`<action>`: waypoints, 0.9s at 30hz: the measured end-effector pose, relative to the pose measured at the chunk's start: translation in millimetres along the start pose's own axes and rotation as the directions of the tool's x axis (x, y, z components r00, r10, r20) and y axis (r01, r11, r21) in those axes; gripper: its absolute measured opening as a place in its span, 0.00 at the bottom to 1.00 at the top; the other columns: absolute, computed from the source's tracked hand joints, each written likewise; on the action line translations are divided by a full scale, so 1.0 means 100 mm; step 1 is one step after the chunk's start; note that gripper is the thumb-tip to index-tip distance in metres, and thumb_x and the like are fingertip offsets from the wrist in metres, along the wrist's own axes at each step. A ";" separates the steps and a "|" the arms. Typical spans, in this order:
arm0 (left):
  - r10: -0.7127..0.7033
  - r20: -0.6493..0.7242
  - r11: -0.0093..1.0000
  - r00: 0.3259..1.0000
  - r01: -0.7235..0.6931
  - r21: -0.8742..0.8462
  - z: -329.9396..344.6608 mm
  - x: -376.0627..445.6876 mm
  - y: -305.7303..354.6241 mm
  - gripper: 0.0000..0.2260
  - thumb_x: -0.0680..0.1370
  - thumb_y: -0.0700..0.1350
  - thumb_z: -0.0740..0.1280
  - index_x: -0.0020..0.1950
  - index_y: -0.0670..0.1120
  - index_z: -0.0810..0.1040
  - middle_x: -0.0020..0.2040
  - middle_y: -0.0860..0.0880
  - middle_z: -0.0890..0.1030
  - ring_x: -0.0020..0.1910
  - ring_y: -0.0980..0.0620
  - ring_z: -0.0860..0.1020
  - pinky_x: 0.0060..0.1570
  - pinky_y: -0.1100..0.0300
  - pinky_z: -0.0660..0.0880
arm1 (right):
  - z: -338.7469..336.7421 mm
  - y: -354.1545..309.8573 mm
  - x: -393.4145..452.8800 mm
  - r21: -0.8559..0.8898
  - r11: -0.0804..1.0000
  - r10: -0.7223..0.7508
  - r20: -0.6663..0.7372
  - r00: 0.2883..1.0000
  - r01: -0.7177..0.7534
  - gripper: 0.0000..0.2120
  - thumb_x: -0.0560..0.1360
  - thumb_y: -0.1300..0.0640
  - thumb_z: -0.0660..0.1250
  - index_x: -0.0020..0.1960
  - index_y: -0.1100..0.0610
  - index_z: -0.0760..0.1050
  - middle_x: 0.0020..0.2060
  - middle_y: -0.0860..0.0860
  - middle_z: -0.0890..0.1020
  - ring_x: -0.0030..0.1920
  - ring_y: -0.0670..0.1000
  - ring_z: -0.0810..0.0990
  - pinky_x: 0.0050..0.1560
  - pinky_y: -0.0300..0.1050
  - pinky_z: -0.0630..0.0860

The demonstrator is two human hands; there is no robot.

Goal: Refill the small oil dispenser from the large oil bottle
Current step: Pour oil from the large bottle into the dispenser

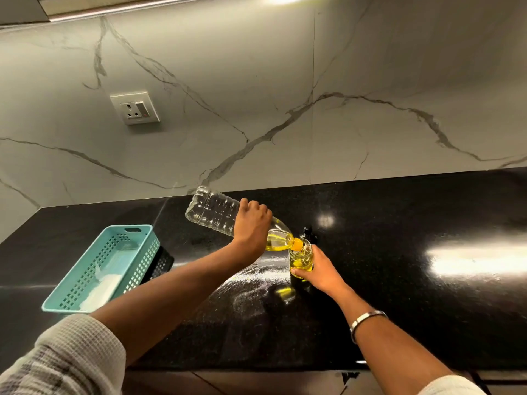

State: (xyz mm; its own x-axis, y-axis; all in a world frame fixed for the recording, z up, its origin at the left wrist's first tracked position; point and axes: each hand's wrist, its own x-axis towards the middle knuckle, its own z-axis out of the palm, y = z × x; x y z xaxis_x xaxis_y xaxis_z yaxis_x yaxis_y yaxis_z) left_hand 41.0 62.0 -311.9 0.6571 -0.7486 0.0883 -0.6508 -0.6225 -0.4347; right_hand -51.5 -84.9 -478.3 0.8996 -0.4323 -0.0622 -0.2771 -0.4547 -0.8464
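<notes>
My left hand (251,228) grips the large clear plastic oil bottle (212,209) around its middle. The bottle is tipped neck-down to the right, with yellow oil pooled at its shoulder and its orange neck at the mouth of the small glass dispenser (301,259). The dispenser stands on the black counter (399,266) and holds yellow oil. My right hand (319,270) wraps around its lower right side. A dark dispenser cap (309,233) stands just behind the jar.
A teal perforated plastic basket (105,266) with something white inside sits on the counter at the left. A marble-patterned wall with a power socket (135,107) rises behind. The counter's front edge runs near the bottom of the view.
</notes>
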 end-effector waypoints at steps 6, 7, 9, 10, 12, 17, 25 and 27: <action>-0.003 -0.008 1.000 1.000 0.003 -0.014 -0.01 0.01 0.00 0.16 0.79 0.44 0.64 0.66 0.46 0.71 0.62 0.47 0.74 0.63 0.46 0.70 0.70 0.50 0.56 | 0.00 0.01 0.00 0.001 1.000 0.006 0.003 1.000 -0.006 0.29 0.65 0.53 0.79 0.61 0.53 0.70 0.56 0.50 0.76 0.57 0.48 0.76 0.61 0.46 0.72; -0.003 -0.007 1.000 1.000 0.003 -0.019 -0.01 0.01 0.00 0.15 0.79 0.44 0.64 0.66 0.46 0.71 0.62 0.47 0.74 0.63 0.46 0.70 0.70 0.50 0.56 | 0.00 0.01 0.00 0.003 1.000 0.007 0.004 1.000 -0.007 0.29 0.65 0.53 0.79 0.61 0.53 0.70 0.56 0.49 0.76 0.57 0.48 0.75 0.61 0.46 0.72; -0.006 -0.008 1.000 1.000 0.006 -0.019 0.00 0.01 0.00 0.15 0.79 0.44 0.63 0.65 0.46 0.71 0.61 0.47 0.75 0.62 0.46 0.70 0.70 0.50 0.57 | 0.00 0.01 0.00 0.003 1.000 0.003 0.002 1.000 -0.003 0.29 0.65 0.53 0.79 0.60 0.53 0.70 0.56 0.49 0.76 0.58 0.48 0.75 0.62 0.46 0.72; -0.007 -0.006 1.000 1.000 0.007 -0.017 0.00 0.01 0.00 0.15 0.79 0.44 0.64 0.65 0.46 0.71 0.61 0.47 0.75 0.62 0.46 0.70 0.70 0.50 0.57 | 0.00 0.01 0.00 0.004 1.000 0.000 0.000 1.000 0.000 0.29 0.64 0.53 0.79 0.60 0.53 0.70 0.56 0.49 0.76 0.58 0.48 0.75 0.62 0.47 0.72; -0.007 -0.008 1.000 1.000 0.007 -0.014 0.00 0.01 0.01 0.15 0.79 0.44 0.64 0.65 0.46 0.71 0.62 0.47 0.75 0.62 0.46 0.70 0.70 0.50 0.57 | 0.00 0.00 0.00 0.003 1.000 0.002 -0.001 1.000 -0.002 0.29 0.64 0.53 0.79 0.61 0.52 0.70 0.56 0.49 0.76 0.58 0.48 0.75 0.62 0.47 0.72; -0.006 -0.016 1.000 1.000 0.006 -0.016 -0.01 0.02 0.01 0.14 0.79 0.44 0.63 0.65 0.46 0.71 0.61 0.47 0.75 0.62 0.46 0.70 0.70 0.50 0.57 | 0.00 0.00 0.00 -0.006 1.000 0.006 -0.001 1.000 -0.006 0.29 0.65 0.54 0.79 0.61 0.53 0.70 0.56 0.49 0.76 0.58 0.48 0.75 0.62 0.45 0.71; -0.006 -0.020 1.000 1.000 0.006 -0.005 0.00 0.03 0.01 0.15 0.79 0.44 0.65 0.65 0.46 0.72 0.61 0.48 0.75 0.62 0.47 0.70 0.68 0.51 0.57 | 0.00 0.01 0.00 -0.007 1.000 0.006 -0.002 1.000 -0.006 0.29 0.64 0.53 0.79 0.60 0.52 0.70 0.56 0.49 0.76 0.57 0.47 0.75 0.61 0.46 0.72; -0.006 -0.019 1.000 1.000 0.006 -0.008 0.00 0.03 0.01 0.15 0.79 0.44 0.64 0.65 0.46 0.72 0.61 0.48 0.75 0.62 0.47 0.70 0.69 0.51 0.57 | 0.00 0.01 0.00 -0.003 1.000 0.009 -0.003 1.000 -0.009 0.29 0.64 0.53 0.79 0.60 0.53 0.70 0.56 0.49 0.76 0.57 0.48 0.76 0.61 0.45 0.72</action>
State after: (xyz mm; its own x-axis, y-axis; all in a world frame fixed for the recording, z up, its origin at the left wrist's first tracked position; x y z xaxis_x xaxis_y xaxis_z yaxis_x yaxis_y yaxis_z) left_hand 42.4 58.9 -311.8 0.6536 -0.7490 0.1083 -0.6499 -0.6288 -0.4269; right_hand -51.2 -84.9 -479.0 0.8961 -0.4386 -0.0681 -0.2861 -0.4534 -0.8441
